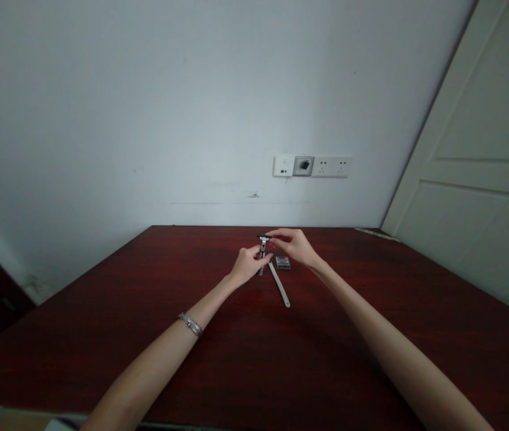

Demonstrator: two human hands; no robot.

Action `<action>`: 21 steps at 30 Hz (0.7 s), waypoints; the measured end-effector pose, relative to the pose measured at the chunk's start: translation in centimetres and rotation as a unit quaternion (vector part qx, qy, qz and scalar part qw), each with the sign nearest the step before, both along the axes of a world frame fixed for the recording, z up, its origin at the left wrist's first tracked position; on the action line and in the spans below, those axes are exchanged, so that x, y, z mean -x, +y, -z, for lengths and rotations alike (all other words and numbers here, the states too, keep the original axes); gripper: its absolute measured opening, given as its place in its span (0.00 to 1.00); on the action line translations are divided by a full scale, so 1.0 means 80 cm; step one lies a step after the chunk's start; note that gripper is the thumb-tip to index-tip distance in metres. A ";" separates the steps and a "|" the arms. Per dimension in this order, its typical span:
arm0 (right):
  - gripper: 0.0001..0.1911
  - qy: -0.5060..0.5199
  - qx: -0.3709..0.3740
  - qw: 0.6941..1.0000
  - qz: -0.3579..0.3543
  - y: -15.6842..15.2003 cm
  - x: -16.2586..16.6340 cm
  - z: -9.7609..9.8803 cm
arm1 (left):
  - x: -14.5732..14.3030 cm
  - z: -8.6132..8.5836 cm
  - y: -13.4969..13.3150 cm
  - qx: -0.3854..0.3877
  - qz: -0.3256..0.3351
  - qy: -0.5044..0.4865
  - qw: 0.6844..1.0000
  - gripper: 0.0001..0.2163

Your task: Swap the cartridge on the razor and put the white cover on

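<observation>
My left hand [247, 264] is closed around the handle of a safety razor [263, 245], which stands upright with its dark, T-shaped head on top. My right hand [296, 245] has its thumb and fingertips pinched at the right end of the razor's head. Just below the hands, a long, thin white stick with a small hole at its near end [280, 286] lies slantwise on the table; its far end is near my left fingertips. A small, flat, clear case [283, 263] sits beneath my right hand, with dark and coloured contents too small to make out.
The dark red wooden table [182, 371] reaches back to a pale wall [191, 120]. A row of sockets and switches [312, 166] is set in the wall above the table's back edge. A light panelled door [482, 179] stands along the right side.
</observation>
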State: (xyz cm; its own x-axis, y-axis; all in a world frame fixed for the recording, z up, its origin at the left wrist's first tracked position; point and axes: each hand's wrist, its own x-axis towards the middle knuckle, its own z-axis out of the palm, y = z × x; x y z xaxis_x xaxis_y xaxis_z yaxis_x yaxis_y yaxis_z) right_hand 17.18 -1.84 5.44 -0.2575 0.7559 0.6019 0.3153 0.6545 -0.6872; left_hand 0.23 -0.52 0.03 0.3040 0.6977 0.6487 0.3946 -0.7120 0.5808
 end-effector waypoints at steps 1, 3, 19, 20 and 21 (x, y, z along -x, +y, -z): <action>0.12 0.000 0.001 1.000 0.001 0.000 0.000 0.000 | 0.000 0.000 0.000 -0.003 0.000 0.003 1.000 0.14; 0.13 0.002 0.001 1.000 0.005 0.001 -0.001 0.001 | 0.000 0.000 0.001 -0.007 0.004 0.005 1.000 0.14; 0.15 0.042 0.015 0.996 0.075 0.007 -0.013 -0.004 | 0.009 -0.027 0.017 0.116 0.091 -0.094 0.985 0.12; 0.15 0.029 0.010 0.996 0.082 0.007 -0.013 -0.003 | 0.011 -0.031 0.021 0.118 0.093 -0.103 0.983 0.12; 0.15 0.010 0.003 0.996 0.089 0.006 -0.012 -0.003 | 0.013 -0.035 0.024 0.122 0.095 -0.111 0.982 0.13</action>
